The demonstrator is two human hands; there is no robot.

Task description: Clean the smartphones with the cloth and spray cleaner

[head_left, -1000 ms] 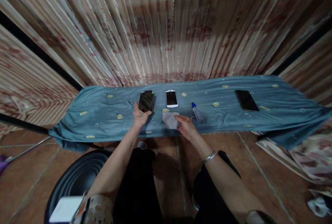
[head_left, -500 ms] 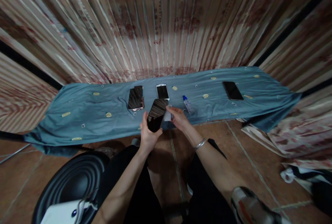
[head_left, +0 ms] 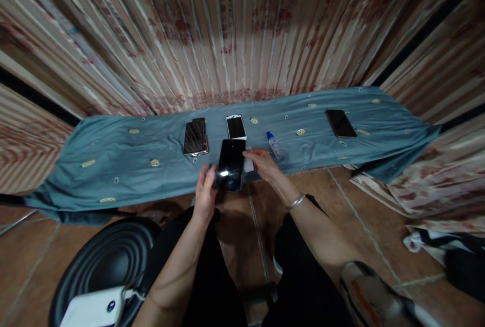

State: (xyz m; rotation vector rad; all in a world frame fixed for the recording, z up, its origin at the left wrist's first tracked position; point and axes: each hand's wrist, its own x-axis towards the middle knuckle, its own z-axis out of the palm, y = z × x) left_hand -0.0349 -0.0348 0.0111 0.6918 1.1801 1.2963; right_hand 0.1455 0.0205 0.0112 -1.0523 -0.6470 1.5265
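Left hand [head_left: 205, 191] grips a glossy black rectangular smartphone [head_left: 230, 162] by its left side, thumb and fingers along the edge. Right hand [head_left: 264, 164] pinches a pale grey, thin square of cloth [head_left: 248, 165] at the phone's right edge; fingertips reach the phone's upper right side, but how hard they press on it, cannot tell.

Phone is up in the air over the near edge of the teal, pineapple-print fabric-covered tabletop [head_left: 131, 157], screen side up with a bright glare low on it. Its top end just overlaps, in view, the white-framed smartphone with a dark screen [head_left: 236, 127] lying beyond.

Handling, my judgement: phone is light, stiff and flat — smooth glass, so likely slippery and breakable if dropped onto the brown tiled floor [head_left: 303, 271] below. Best held by the long side edges, fingers underneath, face left free. Cloth looks soft and limp, next to no weight; a corner pinch suits it.

Around: a stack of dark, shiny phones [head_left: 194, 137] to the left, a clear plastic bottle with a blue cap [head_left: 276, 147] near the right hand, another black smartphone [head_left: 341, 124] well apart at far right.
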